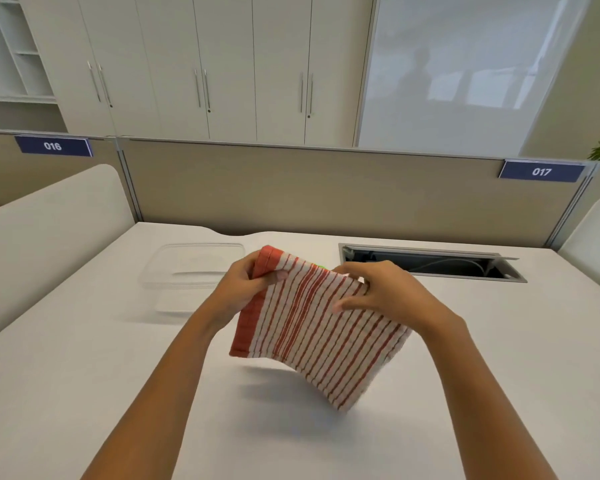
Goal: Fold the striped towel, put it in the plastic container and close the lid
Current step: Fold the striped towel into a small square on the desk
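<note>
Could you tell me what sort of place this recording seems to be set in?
Most likely an open-plan office workstation: a white desk with a cable hatch, a partition bearing numbered signs 016 and 017, and tall storage cabinets behind.

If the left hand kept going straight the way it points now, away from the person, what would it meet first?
Probably the clear plastic container, which sits on the table just beyond the left hand. That hand grips the striped towel above the surface, so it might pass over the rim; depth is unclear.
</note>
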